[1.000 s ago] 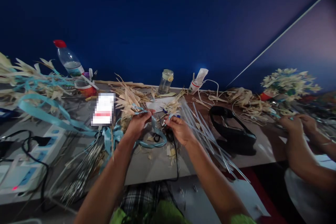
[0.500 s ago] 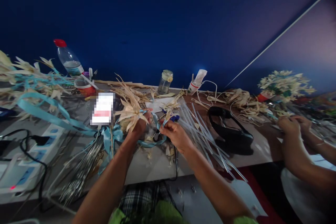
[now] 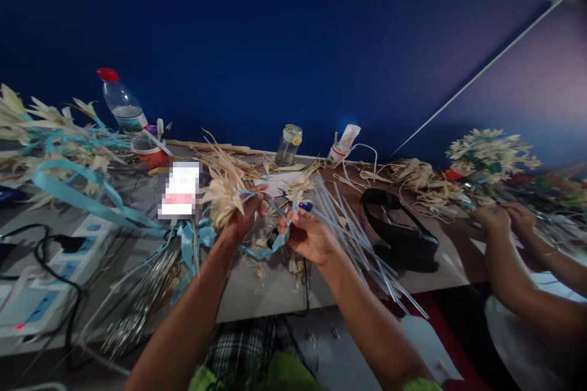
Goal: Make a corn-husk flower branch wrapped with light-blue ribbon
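My left hand (image 3: 246, 219) is closed round a pale flower made of dried husk (image 3: 224, 201), its petals pointing left and blue at its stem. Light blue ribbon (image 3: 276, 244) hangs in a loop under the hands. My right hand (image 3: 312, 237) pinches this ribbon between thumb and fingers. A small husk piece (image 3: 295, 189) with blue at its base rises just above those fingertips; whether they grip it too is unclear. Behind the right fingers shows a dark blue object (image 3: 306, 206), mostly covered.
Clear sticks (image 3: 346, 220) and a black headband-like device (image 3: 398, 229) lie right. Leftward are a pixelated bright screen (image 3: 181, 189), a wire bundle (image 3: 147, 293) and a power strip (image 3: 68, 275). Bottles and cups line the wall. Another person's hands (image 3: 504, 217) work far right.
My right hand has turned and risen slightly, lifting the ribbon loop into a tighter curve. In my left hand the flower has rotated, and the fingers have spread a little.
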A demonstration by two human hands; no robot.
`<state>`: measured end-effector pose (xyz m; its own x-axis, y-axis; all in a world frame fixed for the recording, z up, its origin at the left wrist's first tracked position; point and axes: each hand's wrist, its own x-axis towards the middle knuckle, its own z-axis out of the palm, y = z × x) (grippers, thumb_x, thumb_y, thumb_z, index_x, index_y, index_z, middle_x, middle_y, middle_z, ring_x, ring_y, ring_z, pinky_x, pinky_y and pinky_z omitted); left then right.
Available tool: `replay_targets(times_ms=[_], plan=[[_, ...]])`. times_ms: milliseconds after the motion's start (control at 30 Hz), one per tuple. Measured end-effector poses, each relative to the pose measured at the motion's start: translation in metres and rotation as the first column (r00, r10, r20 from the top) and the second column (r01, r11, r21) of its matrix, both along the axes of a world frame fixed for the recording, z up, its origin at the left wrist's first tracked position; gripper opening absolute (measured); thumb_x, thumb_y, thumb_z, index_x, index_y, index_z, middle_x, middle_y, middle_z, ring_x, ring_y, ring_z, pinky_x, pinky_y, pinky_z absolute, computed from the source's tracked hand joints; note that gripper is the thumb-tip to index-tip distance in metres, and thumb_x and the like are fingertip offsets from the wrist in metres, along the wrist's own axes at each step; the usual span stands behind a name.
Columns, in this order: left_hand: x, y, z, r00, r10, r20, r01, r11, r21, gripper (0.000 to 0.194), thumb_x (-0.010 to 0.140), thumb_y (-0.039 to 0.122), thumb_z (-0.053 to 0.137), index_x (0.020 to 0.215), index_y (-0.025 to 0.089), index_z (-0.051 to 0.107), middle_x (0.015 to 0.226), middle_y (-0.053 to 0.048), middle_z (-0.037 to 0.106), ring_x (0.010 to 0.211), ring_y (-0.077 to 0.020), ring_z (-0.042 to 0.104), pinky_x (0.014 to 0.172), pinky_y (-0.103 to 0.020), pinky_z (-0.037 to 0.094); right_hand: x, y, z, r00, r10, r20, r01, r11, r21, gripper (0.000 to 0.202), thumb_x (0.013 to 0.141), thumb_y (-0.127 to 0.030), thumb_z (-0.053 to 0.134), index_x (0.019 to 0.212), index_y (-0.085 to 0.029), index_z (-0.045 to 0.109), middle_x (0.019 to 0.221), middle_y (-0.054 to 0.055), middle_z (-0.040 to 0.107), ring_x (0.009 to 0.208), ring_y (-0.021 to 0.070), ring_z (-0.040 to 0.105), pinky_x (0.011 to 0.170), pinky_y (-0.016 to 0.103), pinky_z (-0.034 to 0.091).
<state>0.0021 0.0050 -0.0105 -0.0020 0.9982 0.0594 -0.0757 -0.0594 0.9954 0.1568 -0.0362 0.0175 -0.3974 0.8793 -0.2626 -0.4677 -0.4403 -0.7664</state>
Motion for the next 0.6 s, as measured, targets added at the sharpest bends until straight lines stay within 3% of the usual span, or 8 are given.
replay_targets(times_ms=[200,300,400,500,600], plan=[[-0.001,-0.001,-0.002,0.999,-0.042,-0.01,0.042,0.999,0.026,0.029,0.076,0.038,0.049,0.08,0.013,0.065,0.055,0.0,0.056,0.06,-0.0134,0.052,0.069,-0.026,0.042,0.029,0.0,0.022,0.99,0.016,-0.138,-0.026,0.997,-0.067,0.023,0.058,-0.028,0.073,0.068,-0.019,0.055,0.069,-0.001,0.054,0.057,0.0081,0.046,0.054,0.023,0.04],[-0.003,-0.002,0.003,0.998,-0.056,-0.037,0.058,0.998,0.041,0.027,0.074,0.039,0.054,0.068,0.014,0.061,0.072,-0.005,0.064,0.067,-0.0143,0.054,0.072,-0.027,0.043,0.041,0.002,0.013,0.986,0.005,-0.167,-0.027,0.991,-0.128,0.022,0.059,-0.027,0.073,0.07,-0.019,0.055,0.068,-0.002,0.053,0.053,0.0065,0.042,0.05,0.021,0.038],[-0.002,-0.003,0.004,0.991,-0.114,-0.072,0.115,0.993,0.013,0.026,0.072,0.039,0.055,0.072,0.014,0.062,0.084,-0.006,0.065,0.068,-0.0139,0.054,0.069,-0.027,0.044,0.051,0.004,-0.005,0.991,0.002,-0.131,-0.025,0.985,-0.172,0.022,0.06,-0.026,0.072,0.072,-0.02,0.055,0.068,-0.002,0.054,0.05,0.0058,0.04,0.048,0.021,0.037],[-0.001,-0.001,0.001,0.98,-0.19,-0.065,0.188,0.982,-0.033,0.032,0.073,0.039,0.054,0.09,0.014,0.063,0.076,-0.003,0.063,0.064,-0.0131,0.053,0.066,-0.026,0.043,0.059,0.003,-0.019,0.999,0.022,-0.041,-0.03,0.98,-0.194,0.024,0.059,-0.029,0.074,0.071,-0.019,0.055,0.075,0.0,0.06,0.055,0.0077,0.047,0.054,0.024,0.041],[0.0,0.002,-0.005,0.971,-0.208,-0.119,0.2,0.977,-0.073,0.038,0.073,0.038,0.054,0.1,0.013,0.063,0.062,0.0,0.058,0.058,-0.0125,0.051,0.062,-0.025,0.04,0.065,0.003,-0.025,0.983,-0.094,0.158,0.115,0.984,-0.133,0.024,0.057,-0.027,0.076,0.063,-0.018,0.054,0.081,0.001,0.063,0.068,0.0121,0.055,0.065,0.028,0.044]])
